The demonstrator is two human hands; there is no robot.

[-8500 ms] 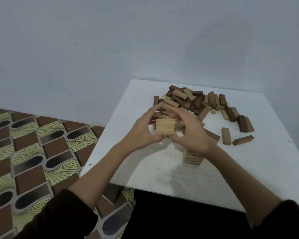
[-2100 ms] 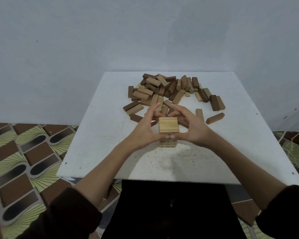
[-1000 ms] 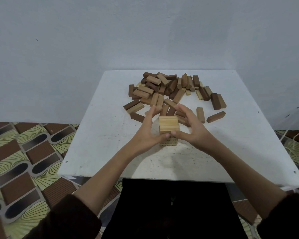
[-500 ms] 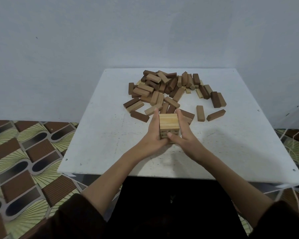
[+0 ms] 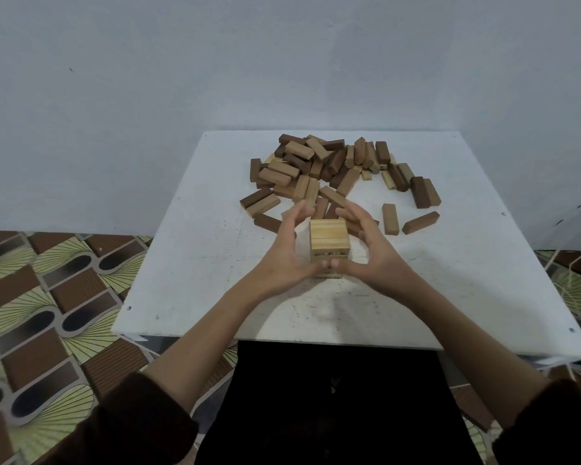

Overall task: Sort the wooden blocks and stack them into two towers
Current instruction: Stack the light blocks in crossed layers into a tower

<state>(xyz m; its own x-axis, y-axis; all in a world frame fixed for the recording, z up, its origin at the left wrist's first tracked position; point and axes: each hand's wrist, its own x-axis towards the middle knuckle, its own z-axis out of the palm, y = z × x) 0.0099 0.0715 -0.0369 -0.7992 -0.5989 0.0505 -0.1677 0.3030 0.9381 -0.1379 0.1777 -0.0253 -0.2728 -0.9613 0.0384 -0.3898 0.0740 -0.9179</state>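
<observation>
A short tower of light wooden blocks point(image 5: 329, 234) stands on the white table point(image 5: 208, 250), near its middle. My left hand point(image 5: 282, 260) and my right hand point(image 5: 373, 260) cup it from either side. Both thumbs touch the tower's front face low down, and the fingers curve loosely, apart from its sides. Behind the tower lies a loose pile of light and dark brown blocks point(image 5: 316, 169). No second tower is in view.
Single blocks lie right of the tower: a light one point(image 5: 389, 219), a brown one point(image 5: 420, 222) and a dark one point(image 5: 420, 193). The table's front edge point(image 5: 316, 342) is close to my body. A patterned floor point(image 5: 47, 313) lies to the left, a plain wall behind.
Half a second ago both hands pressed flat against the tower's sides. Now the fingers have spread away from it, with only the thumbs at its front.
</observation>
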